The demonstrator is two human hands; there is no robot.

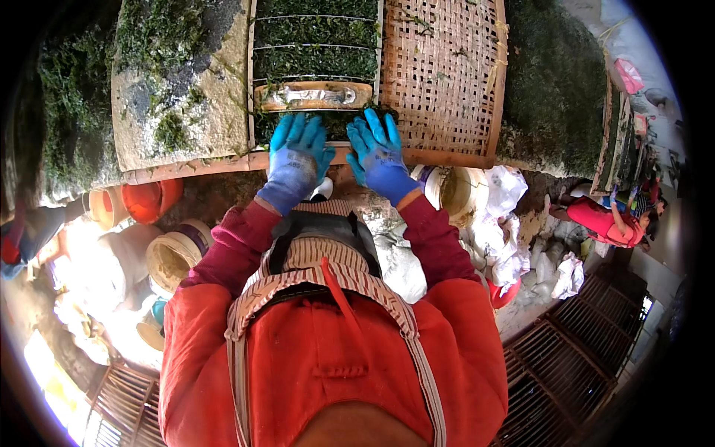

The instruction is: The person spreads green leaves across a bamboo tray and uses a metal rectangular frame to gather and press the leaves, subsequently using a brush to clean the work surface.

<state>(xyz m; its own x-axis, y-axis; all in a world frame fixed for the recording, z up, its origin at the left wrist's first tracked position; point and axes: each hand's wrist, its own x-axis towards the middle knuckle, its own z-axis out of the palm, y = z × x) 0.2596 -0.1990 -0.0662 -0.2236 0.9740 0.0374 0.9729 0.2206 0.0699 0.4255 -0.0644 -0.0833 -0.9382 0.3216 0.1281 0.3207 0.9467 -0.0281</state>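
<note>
Both hands wear blue gloves. My left hand (298,160) lies with fingers stretched out at the near edge of a slatted frame (251,45) packed with dark green, leafy, seaweed-like material (316,33). Close beside it, my right hand (380,153) is also open, palm down, its fingers reaching over the green stuff at the frame's near right corner. Neither hand holds anything. Just beyond the fingertips, a light brown wooden bar (313,95) with a whitish middle lies across the frame. The palms and whatever they press on are hidden.
On the right is a woven bamboo mat (439,82); on the left, a pale board (216,112) with green scraps. More green material (555,82) lies farther right. Buckets (175,257) and white sacks (506,231) stand below the table edge. A person in red (607,221) is at far right.
</note>
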